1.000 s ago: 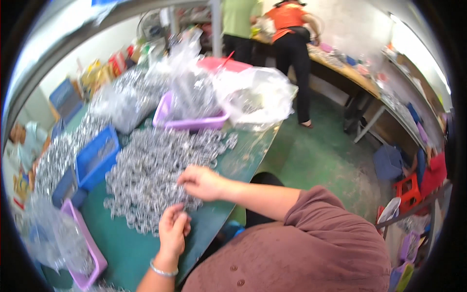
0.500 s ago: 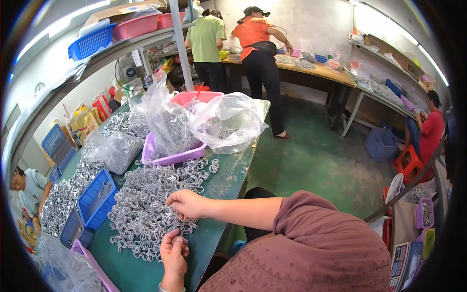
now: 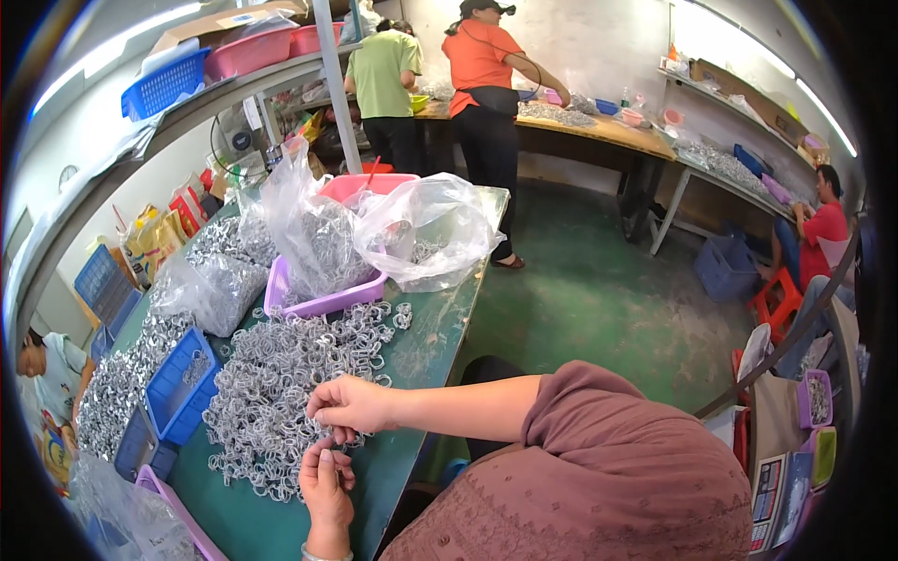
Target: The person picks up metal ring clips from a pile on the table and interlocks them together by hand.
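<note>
Head | metal rings (image 3: 267,374) on green tabletop (image 3: 421,341) | green floor (image 3: 580,309) | pale wall (image 3: 599,47)

A green table (image 3: 426,338) bears a heap of silvery rings (image 3: 271,369), a blue tray (image 3: 170,400) and a purple tray (image 3: 329,304).

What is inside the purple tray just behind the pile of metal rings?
A clear bag of grey metal pieces sits in the purple tray. The bag hides the tray's bottom, so what lies beneath cannot be seen.

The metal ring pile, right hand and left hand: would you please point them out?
Metal ring pile (image 3: 267,388), head view: heap's middle.
Right hand (image 3: 352,406), head view: back of hand.
Left hand (image 3: 326,486), head view: hand's middle.
</note>
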Tool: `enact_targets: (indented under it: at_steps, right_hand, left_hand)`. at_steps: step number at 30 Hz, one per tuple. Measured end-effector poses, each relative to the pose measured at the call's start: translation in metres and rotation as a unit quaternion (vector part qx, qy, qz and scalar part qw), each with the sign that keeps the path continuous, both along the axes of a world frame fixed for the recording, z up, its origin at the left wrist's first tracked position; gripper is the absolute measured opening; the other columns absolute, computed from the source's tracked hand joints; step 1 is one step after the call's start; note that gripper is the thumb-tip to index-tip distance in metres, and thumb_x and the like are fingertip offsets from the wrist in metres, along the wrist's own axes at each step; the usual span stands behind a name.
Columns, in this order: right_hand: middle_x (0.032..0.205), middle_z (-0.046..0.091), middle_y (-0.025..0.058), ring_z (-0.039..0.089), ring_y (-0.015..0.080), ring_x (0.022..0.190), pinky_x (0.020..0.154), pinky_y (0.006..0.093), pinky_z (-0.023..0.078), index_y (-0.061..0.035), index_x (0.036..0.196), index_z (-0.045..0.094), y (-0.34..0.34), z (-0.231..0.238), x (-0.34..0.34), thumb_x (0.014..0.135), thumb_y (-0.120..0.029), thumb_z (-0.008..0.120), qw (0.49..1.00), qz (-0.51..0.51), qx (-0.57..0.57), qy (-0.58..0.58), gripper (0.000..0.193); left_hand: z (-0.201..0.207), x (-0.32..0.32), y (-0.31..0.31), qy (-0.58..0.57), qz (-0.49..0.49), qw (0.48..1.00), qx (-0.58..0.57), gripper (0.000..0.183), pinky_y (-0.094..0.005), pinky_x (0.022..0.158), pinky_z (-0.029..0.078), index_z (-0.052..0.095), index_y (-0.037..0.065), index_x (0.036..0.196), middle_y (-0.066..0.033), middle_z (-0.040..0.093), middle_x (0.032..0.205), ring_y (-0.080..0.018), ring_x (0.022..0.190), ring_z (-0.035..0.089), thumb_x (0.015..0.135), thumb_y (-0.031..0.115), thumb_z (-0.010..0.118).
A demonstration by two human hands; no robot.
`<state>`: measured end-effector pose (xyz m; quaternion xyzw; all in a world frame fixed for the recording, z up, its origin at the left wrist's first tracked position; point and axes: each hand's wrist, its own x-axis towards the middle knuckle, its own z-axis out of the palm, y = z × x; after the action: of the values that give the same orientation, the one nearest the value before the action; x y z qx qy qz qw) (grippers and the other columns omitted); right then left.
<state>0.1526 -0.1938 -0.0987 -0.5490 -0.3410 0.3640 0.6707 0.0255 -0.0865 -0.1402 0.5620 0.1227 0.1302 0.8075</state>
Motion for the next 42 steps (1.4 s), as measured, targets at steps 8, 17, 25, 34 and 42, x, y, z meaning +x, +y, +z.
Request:
enact_targets:
  at_steps: [8, 17, 25, 34, 42]
  right_hand:
    - [0.069, 0.053, 0.0002, 0.051, 0.0060, 0.056, 0.050, 0.0197, 0.043, -0.0013, 0.096, 0.048, -0.009, -0.014, -0.019, 0.085, -0.010, 0.049, 1.000, -0.005, 0.004, -0.029, 0.014]
    - [0.071, 0.055, 0.0010, 0.054, 0.0074, 0.064, 0.056, 0.0228, 0.045, -0.0028, 0.093, 0.052, -0.017, -0.022, -0.022, 0.081, -0.009, 0.052, 0.990, -0.064, 0.034, -0.124, 0.013]
    - [0.066, 0.057, 0.0083, 0.053, 0.0161, 0.060, 0.056, 0.0290, 0.043, -0.0003, 0.077, 0.056, -0.020, -0.024, -0.020, 0.069, -0.007, 0.057, 0.963, -0.097, 0.018, -0.249, 0.011]
    - [0.062, 0.057, 0.0096, 0.055, 0.0174, 0.055, 0.050, 0.0293, 0.044, -0.0001, 0.070, 0.056, -0.029, -0.038, -0.023, 0.065, -0.004, 0.055, 0.956, -0.121, 0.034, -0.265, 0.006]
    - [0.063, 0.057, 0.0106, 0.056, 0.0231, 0.060, 0.054, 0.0323, 0.044, -0.0013, 0.068, 0.056, -0.035, -0.029, -0.030, 0.062, -0.006, 0.057, 0.941, -0.122, 0.005, -0.315, 0.008]
  left_hand:
    - [-0.008, 0.000, 0.003, -0.021, -0.001, 0.999, 0.029, 0.010, -0.0160, 0.041, 0.033, 0.050, 0.005, 0.085, -0.0014, 0.054, 0.066, -0.0057, 0.049, 0.044, 0.087, 0.014, 0.047]
    - [-0.007, 0.002, -0.001, -0.036, -0.003, 0.999, 0.036, 0.007, -0.0157, 0.042, 0.032, 0.050, 0.003, 0.086, -0.0021, 0.053, 0.066, -0.0049, 0.048, 0.043, 0.084, 0.010, 0.052]
    - [-0.011, -0.009, 0.015, -0.086, -0.037, 0.920, 0.380, 0.023, -0.0227, 0.054, 0.039, 0.053, 0.001, 0.105, -0.0059, 0.049, 0.084, -0.0120, 0.063, 0.045, 0.083, 0.002, 0.044]
    - [0.009, -0.008, -0.010, -0.101, -0.069, 0.926, 0.357, 0.013, -0.0248, 0.051, 0.033, 0.049, -0.001, 0.077, -0.0038, 0.040, 0.067, -0.0123, 0.056, 0.039, 0.085, 0.008, 0.042]
    - [0.011, -0.009, -0.017, -0.107, -0.072, 0.928, 0.351, 0.014, -0.0201, 0.049, 0.032, 0.050, 0.002, 0.079, 0.0004, 0.046, 0.063, -0.0066, 0.055, 0.040, 0.086, 0.013, 0.045]
